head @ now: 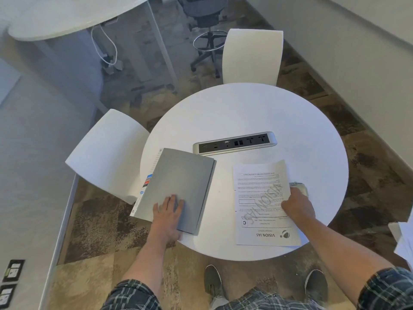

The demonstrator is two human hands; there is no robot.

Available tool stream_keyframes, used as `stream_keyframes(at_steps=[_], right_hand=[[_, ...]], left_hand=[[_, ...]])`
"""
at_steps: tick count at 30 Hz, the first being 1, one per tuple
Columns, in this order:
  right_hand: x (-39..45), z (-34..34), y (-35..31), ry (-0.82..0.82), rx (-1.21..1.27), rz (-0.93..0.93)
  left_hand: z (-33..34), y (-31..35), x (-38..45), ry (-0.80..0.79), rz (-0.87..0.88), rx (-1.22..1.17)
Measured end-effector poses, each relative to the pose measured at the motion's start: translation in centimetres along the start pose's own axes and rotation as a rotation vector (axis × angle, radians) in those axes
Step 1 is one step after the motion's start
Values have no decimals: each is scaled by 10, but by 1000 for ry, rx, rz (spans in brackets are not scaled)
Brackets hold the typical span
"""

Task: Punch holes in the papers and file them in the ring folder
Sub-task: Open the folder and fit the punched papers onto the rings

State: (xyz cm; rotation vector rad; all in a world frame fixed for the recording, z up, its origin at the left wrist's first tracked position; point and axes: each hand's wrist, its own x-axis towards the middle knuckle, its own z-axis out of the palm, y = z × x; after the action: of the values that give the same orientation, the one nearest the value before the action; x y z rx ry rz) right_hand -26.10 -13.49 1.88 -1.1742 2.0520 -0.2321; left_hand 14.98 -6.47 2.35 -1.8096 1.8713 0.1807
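2 hands: left hand [167, 213] on folder [178, 186], right hand [297, 205] on papers [261, 198].

Even, soft indoor light, fairly bright; source not visible, probably overhead. White round worktop [257, 113] reads near blown-out, surface detail lost, no hard glare spot. Shadows faint and diffuse: a thin one along the right edge of the grey folder [178, 186], soft ones under both forearms. Strong wide-angle bending at the edges; wall lines and floor curve. Overall slightly soft; small print on the papers [263, 202] smeared, only the large heading legible. Left side carries a bluish cast.
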Motion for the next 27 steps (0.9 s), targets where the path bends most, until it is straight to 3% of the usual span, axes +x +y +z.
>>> stream_keyframes(at_steps=[8, 21, 27], right_hand=[[-2, 7, -2, 96, -217, 3], [9, -1, 5, 120, -275, 6], [7, -2, 7, 203, -468, -70]], left_hand=[[-1, 11, -2, -48, 110, -57], [-17, 76, -24, 55, 239, -170], [-34, 105, -35, 119, 303, -250]])
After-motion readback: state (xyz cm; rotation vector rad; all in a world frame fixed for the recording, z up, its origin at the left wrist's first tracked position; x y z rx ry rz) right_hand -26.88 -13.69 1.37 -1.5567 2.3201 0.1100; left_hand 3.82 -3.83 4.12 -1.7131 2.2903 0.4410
